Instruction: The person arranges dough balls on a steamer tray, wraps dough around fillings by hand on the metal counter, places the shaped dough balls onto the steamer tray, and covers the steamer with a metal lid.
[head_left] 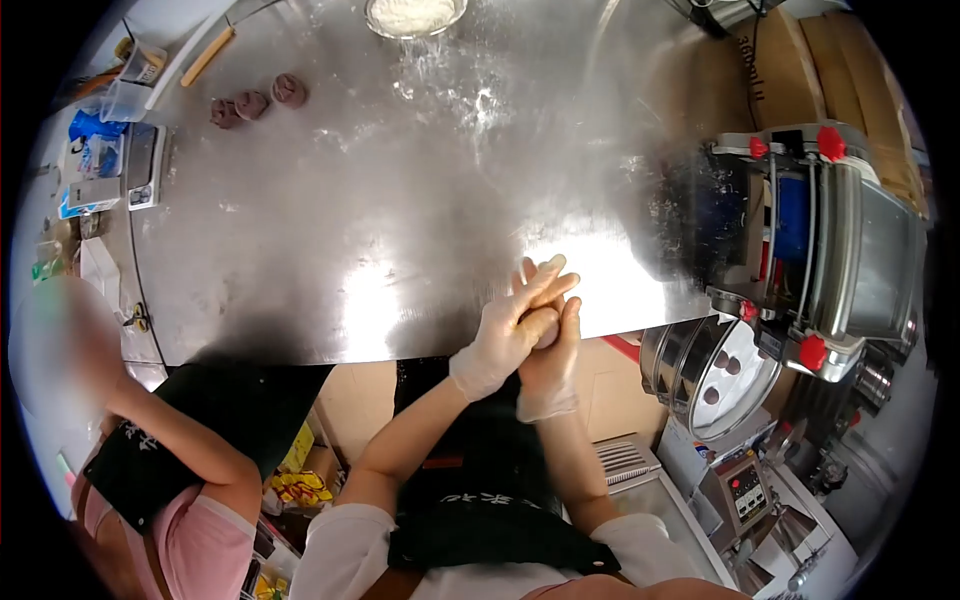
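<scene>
My two hands, both in thin translucent gloves, are pressed together above the front edge of the steel table. My left hand point(507, 328) lies over my right hand point(550, 365), its fingers crossing the right fingers. Between the palms a bit of a purplish-brown dough ball point(547, 338) shows; most of it is hidden by the gloves. Far off to the left on the table sit purplish dough balls point(288, 90), three in a row, one with a creased top.
A bowl of white flour point(415, 14) stands at the back of the steel table point(300, 220), flour scattered nearby. A rolling pin point(207, 56) and scale point(144, 165) are left. A roller machine point(840, 250) and steamer trays point(712, 385) are right. A co-worker's arm point(190, 440) is at left.
</scene>
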{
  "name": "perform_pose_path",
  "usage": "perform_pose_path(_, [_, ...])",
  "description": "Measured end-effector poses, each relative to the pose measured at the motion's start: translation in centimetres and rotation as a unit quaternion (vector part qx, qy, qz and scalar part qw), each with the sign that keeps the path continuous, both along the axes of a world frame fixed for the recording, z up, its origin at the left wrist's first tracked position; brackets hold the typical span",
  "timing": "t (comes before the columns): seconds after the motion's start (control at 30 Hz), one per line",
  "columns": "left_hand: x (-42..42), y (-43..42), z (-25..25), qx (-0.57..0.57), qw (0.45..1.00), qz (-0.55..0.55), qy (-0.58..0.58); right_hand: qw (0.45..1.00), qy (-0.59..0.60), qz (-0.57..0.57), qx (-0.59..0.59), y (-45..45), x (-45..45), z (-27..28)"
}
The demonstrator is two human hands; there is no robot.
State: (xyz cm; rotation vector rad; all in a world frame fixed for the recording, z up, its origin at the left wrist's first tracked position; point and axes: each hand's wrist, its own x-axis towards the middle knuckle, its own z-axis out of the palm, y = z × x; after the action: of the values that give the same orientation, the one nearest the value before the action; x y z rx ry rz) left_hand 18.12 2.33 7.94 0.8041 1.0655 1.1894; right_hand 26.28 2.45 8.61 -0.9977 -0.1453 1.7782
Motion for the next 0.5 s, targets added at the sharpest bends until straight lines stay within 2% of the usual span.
perform_pose_path(0.07, [1.4, -0.4, -3.1, -0.045, 0.998, 0.031, 0.016, 0.991, -0.096, -0.026, -0.095, 0.2, -0.4, -0.5])
perform_pose_path(0.1, [1.1, -0.5, -4.6, -0.078, 0.995, -0.003, -0.063, 0.986, -0.14, -0.003, -0.095, 0.6, -0.2, -0.4])
perform_pose_path(0.17, [0.4, 0.2, -4.0, -0.052, 0.998, 0.02, 0.018, 0.969, -0.226, 0.043, -0.089, 2.3, 0.5, -0.5])
perform_pose_path(0.2, [0.0, 0.6, -3.9, -0.036, 0.997, 0.035, 0.057, 0.932, -0.352, 0.088, 0.001, 2.8, 0.8, -1.1])
perform_pose_path(0.23, [-1.0, 0.3, -5.6, 0.017, 0.995, 0.02, 0.092, 0.866, -0.481, 0.112, 0.078, 3.3, 1.2, -1.7])
perform_pose_path(0.27, [-1.8, -0.6, -6.8, 0.069, 0.987, 0.061, 0.133, 0.739, -0.617, 0.19, 0.193, 4.0, 1.4, -2.7])
perform_pose_path(0.3, [-2.4, -0.2, -6.8, 0.11, 0.977, 0.097, 0.157, 0.57, -0.738, 0.21, 0.294, 4.7, 1.7, -3.7])
perform_pose_path(0.37, [-3.3, 0.1, -6.3, 0.117, 0.972, 0.123, 0.164, 0.441, -0.805, 0.29, 0.27, 5.1, 1.6, -7.3])
perform_pose_path(0.43, [-3.5, -0.3, -6.3, 0.067, 0.984, 0.102, 0.131, 0.321, -0.856, 0.335, 0.227, 5.6, 0.5, -9.0])
perform_pose_path(0.5, [-3.0, -0.4, -6.8, 0.047, 0.991, 0.078, 0.101, 0.326, -0.856, 0.348, 0.201, 6.0, -0.3, -8.4])
